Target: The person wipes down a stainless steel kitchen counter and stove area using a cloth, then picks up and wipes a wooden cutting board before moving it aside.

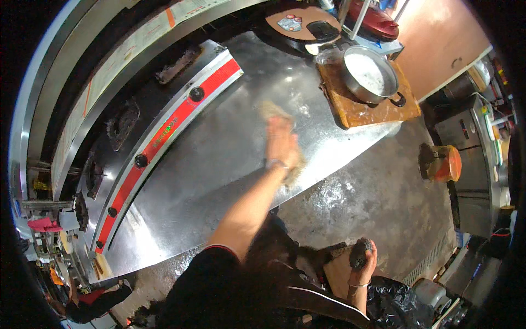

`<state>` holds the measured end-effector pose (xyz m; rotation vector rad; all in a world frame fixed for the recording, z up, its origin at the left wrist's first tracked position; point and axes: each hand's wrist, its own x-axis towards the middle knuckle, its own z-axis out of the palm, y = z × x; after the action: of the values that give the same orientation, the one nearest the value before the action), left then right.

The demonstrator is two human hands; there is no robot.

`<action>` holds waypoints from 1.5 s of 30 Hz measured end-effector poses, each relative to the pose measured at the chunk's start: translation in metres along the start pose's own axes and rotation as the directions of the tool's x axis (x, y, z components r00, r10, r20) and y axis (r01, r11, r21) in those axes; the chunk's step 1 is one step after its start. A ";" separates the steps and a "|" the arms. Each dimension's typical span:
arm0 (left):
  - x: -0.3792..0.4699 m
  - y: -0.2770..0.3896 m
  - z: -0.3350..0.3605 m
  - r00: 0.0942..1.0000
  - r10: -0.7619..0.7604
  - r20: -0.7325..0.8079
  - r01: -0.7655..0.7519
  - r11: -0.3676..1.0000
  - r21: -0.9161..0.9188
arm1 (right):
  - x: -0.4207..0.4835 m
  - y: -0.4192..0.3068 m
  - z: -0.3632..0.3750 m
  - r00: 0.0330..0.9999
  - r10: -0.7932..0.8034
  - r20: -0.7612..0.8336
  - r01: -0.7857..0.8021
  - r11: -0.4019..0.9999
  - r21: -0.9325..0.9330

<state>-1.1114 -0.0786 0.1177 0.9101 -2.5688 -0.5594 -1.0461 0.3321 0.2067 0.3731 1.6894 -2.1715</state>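
My left hand (281, 144) is pressed on a beige cloth (273, 110) on the stainless steel counter (197, 164). Both hand and cloth are blurred, and the cloth shows beyond the fingertips and beside the wrist. Low on the right, my right hand (369, 263) is raised off the counter. Its fingers hold a dark scouring pad (361, 254), which looks like steel wool. The steel surface around the cloth has bright wet-looking patches.
A red stove panel (167, 131) with black knobs borders the counter, with burners behind. At the far right end, a pot of white foamy liquid (365, 74) stands on a wooden board (361, 117). An orange bucket (446, 163) is on the floor; another person (96, 298) appears lower left.
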 end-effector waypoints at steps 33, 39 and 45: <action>-0.050 -0.206 -0.128 0.722 -0.630 -0.287 0.639 0.446 0.627 | 0.044 0.010 0.043 0.964 0.110 0.242 -0.075 0.986 -0.152; 0.093 -0.085 -0.038 0.954 -0.280 -0.109 0.300 0.892 0.337 | 0.071 0.004 0.055 0.978 -0.011 0.210 0.046 0.986 -0.163; 0.065 0.027 0.022 0.967 -0.088 0.238 0.189 0.876 -0.444 | 0.102 -0.024 0.075 0.998 0.062 0.020 -0.061 0.998 -0.025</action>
<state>-1.1828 -0.0964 0.1241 0.9010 -2.3798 -1.3135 -1.1472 0.2519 0.2031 0.3891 1.6700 -2.1015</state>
